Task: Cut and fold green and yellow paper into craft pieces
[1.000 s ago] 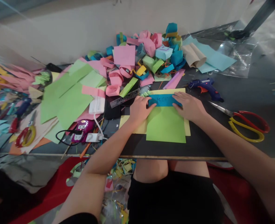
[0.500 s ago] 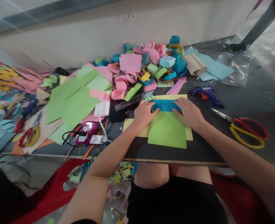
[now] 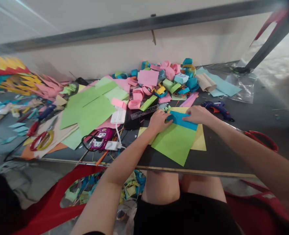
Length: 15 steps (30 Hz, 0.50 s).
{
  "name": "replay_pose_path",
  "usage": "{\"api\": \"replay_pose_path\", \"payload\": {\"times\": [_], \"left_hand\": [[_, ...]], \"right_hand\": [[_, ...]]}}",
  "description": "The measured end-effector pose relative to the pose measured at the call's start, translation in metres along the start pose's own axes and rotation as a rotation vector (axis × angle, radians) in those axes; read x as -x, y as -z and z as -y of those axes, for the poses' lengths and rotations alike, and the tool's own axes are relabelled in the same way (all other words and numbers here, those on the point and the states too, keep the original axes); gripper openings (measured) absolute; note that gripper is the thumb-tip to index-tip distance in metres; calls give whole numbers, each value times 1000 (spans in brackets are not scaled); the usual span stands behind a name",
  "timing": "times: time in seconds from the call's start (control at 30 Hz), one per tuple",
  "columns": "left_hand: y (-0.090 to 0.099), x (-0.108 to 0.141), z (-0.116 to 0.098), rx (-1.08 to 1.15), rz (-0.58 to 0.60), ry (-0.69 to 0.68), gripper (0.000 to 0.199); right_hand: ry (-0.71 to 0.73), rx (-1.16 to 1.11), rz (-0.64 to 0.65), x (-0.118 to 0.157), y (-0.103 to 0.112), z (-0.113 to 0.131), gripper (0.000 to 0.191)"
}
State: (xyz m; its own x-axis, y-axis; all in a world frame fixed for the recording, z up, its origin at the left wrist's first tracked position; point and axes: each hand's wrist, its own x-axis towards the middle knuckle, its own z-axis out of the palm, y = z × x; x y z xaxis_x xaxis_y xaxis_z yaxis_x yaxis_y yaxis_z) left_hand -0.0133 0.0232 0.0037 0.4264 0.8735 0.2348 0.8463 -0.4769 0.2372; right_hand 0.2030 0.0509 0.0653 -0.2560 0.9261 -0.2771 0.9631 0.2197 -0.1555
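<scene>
While the green sheet [image 3: 175, 143] lay nearly square to the table edge half a second ago, it is now turned askew at the centre right of the frame, one corner pointing down toward the bottom. The blue strip [image 3: 179, 120] along its upper end has swung with it, its right end dipping lower, and the lettering seen on it earlier is no longer readable. The person's left hand [image 3: 159, 120] is at the strip's left end and the right hand [image 3: 197, 115] on its right part, the two apart; whether they pinch or merely press cannot be told. More of the yellow sheet [image 3: 200, 140] underneath shows at right. The right forearm now hides the scissors' [image 3: 269, 138] yellow handle, right of centre, and a metal bar [image 3: 125, 27] crosses the top of the frame.
</scene>
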Motion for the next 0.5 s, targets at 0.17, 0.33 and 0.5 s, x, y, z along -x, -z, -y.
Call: {"api": "replay_pose_path", "payload": {"times": [0.17,0.33,0.5], "left_hand": [[5,1,-1,107,-109,-19,24],[6,3,-14,278,-65,143,28],[41,-8,-9,367,-73,141,30]], "right_hand": [[207,-282,17,0,-13,-29,33],[82,-564,-196,30,-39,-48,31],[23,-765,-305,48,-60,-44,36]]}}
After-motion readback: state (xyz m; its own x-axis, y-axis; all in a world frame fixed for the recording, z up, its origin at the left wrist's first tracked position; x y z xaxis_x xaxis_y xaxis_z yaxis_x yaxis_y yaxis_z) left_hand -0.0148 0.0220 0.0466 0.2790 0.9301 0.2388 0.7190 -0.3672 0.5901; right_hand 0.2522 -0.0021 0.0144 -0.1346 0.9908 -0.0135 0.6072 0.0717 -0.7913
